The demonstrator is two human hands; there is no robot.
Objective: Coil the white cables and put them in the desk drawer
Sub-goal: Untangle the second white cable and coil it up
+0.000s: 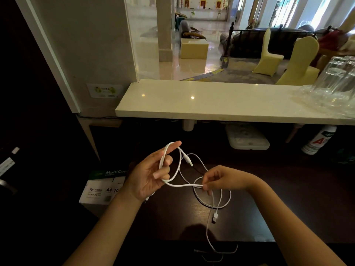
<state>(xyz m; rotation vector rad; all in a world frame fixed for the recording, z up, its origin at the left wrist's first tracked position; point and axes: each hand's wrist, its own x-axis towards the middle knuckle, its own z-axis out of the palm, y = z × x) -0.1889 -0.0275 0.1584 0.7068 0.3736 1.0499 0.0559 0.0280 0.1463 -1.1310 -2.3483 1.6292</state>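
A dark brown wooden desk (249, 189) is seen. Thin white cable loops (221, 204) are laid near its front edge. A white bottle (317, 141) is stood at the back right.

Printed in white on the green band of a paper ream box (101, 187) at near left: "MultiCop", cut off by a forearm. Lower on its white face: "A4" and "70". Red "A" on the white bottle (318, 140) under the counter, far right. Wall sticker (104, 90) print too small to read.
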